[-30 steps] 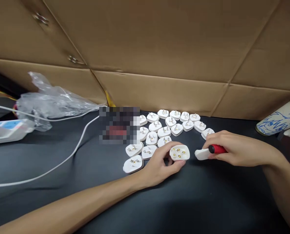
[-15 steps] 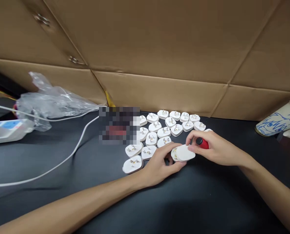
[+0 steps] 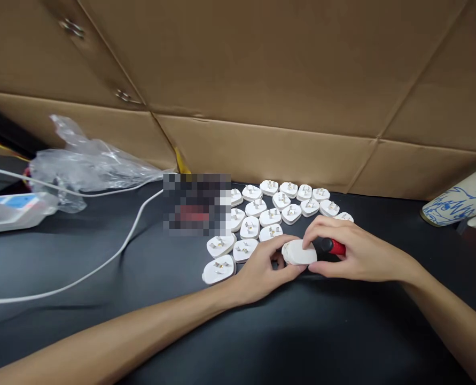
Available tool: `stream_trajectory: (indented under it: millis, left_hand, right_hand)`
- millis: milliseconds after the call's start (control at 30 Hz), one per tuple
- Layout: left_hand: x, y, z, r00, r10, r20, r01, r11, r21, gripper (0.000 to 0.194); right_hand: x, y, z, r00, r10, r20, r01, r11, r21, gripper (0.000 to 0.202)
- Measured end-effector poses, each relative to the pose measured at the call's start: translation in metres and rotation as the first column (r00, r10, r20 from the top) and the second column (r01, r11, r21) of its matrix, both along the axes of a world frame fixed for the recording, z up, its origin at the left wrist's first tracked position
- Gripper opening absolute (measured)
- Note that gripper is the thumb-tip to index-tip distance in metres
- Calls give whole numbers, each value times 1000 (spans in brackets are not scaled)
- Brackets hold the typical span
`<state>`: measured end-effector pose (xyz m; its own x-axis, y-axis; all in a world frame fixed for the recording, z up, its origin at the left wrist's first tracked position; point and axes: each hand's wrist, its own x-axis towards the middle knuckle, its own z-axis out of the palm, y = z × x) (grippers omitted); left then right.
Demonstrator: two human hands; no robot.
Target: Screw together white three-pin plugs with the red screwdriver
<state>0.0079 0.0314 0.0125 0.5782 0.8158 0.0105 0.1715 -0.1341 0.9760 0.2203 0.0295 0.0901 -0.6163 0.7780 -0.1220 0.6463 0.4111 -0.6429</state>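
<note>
My left hand (image 3: 264,271) grips a white plug (image 3: 289,258) between thumb and fingers, a little above the black table. A smooth white cover (image 3: 302,252) lies over the plug's inner side, nearly lined up with it. My right hand (image 3: 352,250) is at the plug's right end, with a fingertip on top of the cover and the thumb low at its edge. Tucked in the same hand is a red-and-black screwdriver (image 3: 336,246), only its handle showing. Beyond my hands, several white plugs (image 3: 270,217) lie with their metal pins up.
Brown padded panel (image 3: 262,152) closes off the back. Clear plastic bag (image 3: 89,166), white cable (image 3: 123,243) and white power strip (image 3: 17,211) lie on the left. A blue-patterned cup (image 3: 458,200) lies tilted at far right. One patch behind the plugs is pixelated.
The cover has slid left over the plug, hiding the brass parts that showed inside. My right hand's fingers have spread around the plug's end, and the screwdriver has turned in the hand.
</note>
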Motion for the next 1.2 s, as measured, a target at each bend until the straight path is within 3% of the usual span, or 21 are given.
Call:
stream_trajectory:
  millis: [533, 967, 1200]
  left_hand:
    - [-1, 0, -3, 1000, 1, 2, -1, 999, -40, 26]
    - [0, -1, -3, 999, 7, 32, -5, 997, -80, 21]
    - [-1, 0, -1, 998, -47, 29, 49, 996, -71, 22]
  right_hand:
    - [3, 5, -6, 998, 46, 40, -49, 997, 57, 26]
    - [-1, -6, -15, 976, 111, 188, -150, 966, 209, 23]
    - [-5, -10, -12, 982, 126, 138, -150, 973, 178, 33]
